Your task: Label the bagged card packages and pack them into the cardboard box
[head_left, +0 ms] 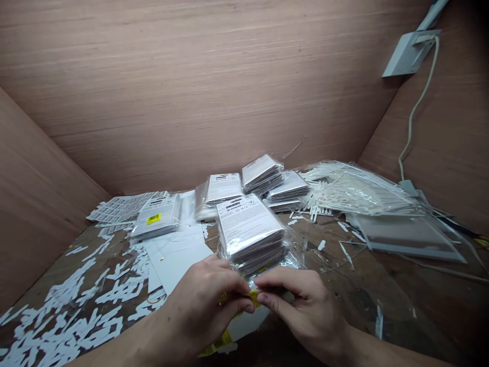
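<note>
your left hand and right hand pinch a yellow strip between their fingers — the packet stack lies just beyond, straight ahead.

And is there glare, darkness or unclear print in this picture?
In the head view, bright reflections streak the plastic-wrapped front stack; the head view also turns nearly black at its upper right corner; in the head view, fine print on the sheets at left is too small to read.
</note>
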Demonstrator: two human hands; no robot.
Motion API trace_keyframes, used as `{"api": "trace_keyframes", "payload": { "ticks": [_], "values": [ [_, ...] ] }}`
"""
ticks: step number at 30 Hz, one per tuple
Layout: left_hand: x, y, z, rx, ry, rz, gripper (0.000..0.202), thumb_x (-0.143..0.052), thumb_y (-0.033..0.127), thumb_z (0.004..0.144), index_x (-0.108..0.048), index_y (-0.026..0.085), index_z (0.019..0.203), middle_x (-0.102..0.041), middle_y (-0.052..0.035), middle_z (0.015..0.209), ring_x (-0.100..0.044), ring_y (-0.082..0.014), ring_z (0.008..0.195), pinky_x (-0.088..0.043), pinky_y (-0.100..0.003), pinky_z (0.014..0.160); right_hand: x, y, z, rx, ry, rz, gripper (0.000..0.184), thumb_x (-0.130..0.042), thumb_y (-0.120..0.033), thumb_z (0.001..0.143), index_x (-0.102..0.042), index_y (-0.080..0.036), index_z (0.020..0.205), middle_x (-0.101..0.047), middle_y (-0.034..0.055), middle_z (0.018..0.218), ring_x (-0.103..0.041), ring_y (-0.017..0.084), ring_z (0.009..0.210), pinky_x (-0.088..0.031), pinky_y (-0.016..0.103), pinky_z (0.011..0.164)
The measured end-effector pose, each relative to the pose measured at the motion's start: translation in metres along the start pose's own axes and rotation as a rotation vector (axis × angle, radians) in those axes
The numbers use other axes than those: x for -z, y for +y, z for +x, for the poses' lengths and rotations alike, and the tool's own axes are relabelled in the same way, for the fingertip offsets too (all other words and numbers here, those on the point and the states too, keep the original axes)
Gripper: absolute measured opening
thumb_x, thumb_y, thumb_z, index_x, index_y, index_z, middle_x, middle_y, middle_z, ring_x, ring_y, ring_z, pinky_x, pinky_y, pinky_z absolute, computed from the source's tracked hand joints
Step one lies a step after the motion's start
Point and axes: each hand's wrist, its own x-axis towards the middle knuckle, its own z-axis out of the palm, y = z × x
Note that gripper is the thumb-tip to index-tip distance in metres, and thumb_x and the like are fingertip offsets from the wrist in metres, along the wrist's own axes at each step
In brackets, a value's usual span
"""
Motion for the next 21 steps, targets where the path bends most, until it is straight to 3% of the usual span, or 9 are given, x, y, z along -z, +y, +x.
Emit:
{"api": "trace_keyframes", "payload": {
  "ticks": [4,8,12,17,21],
  "values": [
    [0.000,0.002,0.000,-0.077,0.058,0.035,0.012,-0.079,0.011,0.087,-0.075,0.022,0.086,-0.071,0.0025,0.071,-0.061,-0.0107,0.062,-0.042,-0.020,0.058,0.003,-0.005,0.002,-0.129,-0.092,0.048,0.007,-0.072,-0.021,0.097,-0.079,-0.022,0.097,-0.078,0.0001,0.087,-0.072,0.013,0.079,-0.052,0.024,0.073],
    [0.002,0.009,0.002,-0.065,0.041,0.085,0.007,-0.077,0.015,0.090,-0.077,0.021,0.090,-0.071,0.0018,0.068,-0.061,-0.0117,0.058,-0.043,-0.022,0.055,0.004,-0.007,0.002,-0.231,-0.122,0.043,0.010,-0.067,-0.022,0.099,-0.074,-0.021,0.091,-0.072,-0.0009,0.084,-0.066,0.013,0.076,-0.047,0.024,0.070],
    [0.000,0.013,0.003,-0.058,0.029,0.075,0.008,-0.078,0.025,0.092,-0.079,0.020,0.099,-0.075,0.0006,0.072,-0.066,-0.0133,0.061,-0.047,-0.024,0.058,0.002,-0.006,0.000,-0.183,-0.133,0.013,0.014,-0.062,-0.018,0.100,-0.069,-0.020,0.088,-0.069,-0.0020,0.081,-0.062,0.011,0.072,-0.044,0.022,0.068],
    [-0.002,0.013,0.003,-0.057,0.002,0.010,0.013,-0.069,0.018,0.098,-0.081,0.021,0.104,-0.076,0.0012,0.073,-0.066,-0.0106,0.059,-0.047,-0.021,0.058,0.002,-0.003,-0.001,-0.186,-0.147,-0.023,0.017,-0.061,-0.022,0.102,-0.069,-0.020,0.087,-0.070,-0.0015,0.079,-0.062,0.011,0.070,-0.043,0.022,0.065],
    [0.001,0.016,0.004,0.127,-0.055,-0.105,0.011,-0.076,0.019,0.093,-0.083,0.024,0.099,-0.081,0.0030,0.079,-0.072,-0.0100,0.065,-0.052,-0.017,0.062,0.002,-0.001,-0.004,-0.138,-0.126,-0.023,0.014,-0.062,-0.020,0.101,-0.070,-0.020,0.089,-0.071,-0.0011,0.081,-0.065,0.011,0.072,-0.045,0.022,0.067]
  ]
}}
